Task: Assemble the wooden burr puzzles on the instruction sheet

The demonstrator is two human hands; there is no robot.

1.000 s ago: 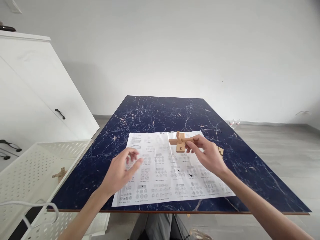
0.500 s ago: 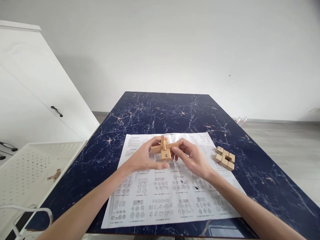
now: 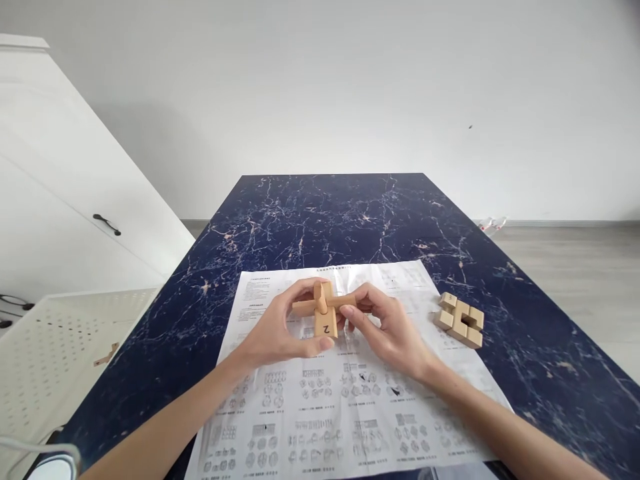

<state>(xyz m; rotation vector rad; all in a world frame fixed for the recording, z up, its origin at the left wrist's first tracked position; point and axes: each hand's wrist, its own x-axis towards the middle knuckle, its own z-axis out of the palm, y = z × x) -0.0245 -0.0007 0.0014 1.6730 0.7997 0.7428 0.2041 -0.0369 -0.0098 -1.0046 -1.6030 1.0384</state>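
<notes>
Fingers of left hand [image 3: 281, 327] partly hidden behind cross-shaped light-brown wooden puzzle marked "2" [image 3: 326, 325]; small print on white paper sheet [image 3: 320, 427] unreadable, near left corner cut off. Puzzle held above sheet, gripped by left hand, right bar pinched by right hand [image 3: 390, 330]. Left hand, empty one second ago, now brought to puzzle. Pale notched wooden block [image 3: 460, 320] (then mostly covered) now exposed at sheet's right edge, on dark-blue marbled surface [image 3: 320, 220].

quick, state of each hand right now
Left hand: closed around the wooden cross puzzle marked 2, thumb at its near end.
Right hand: closed, pinching the same puzzle's right arm.
</notes>
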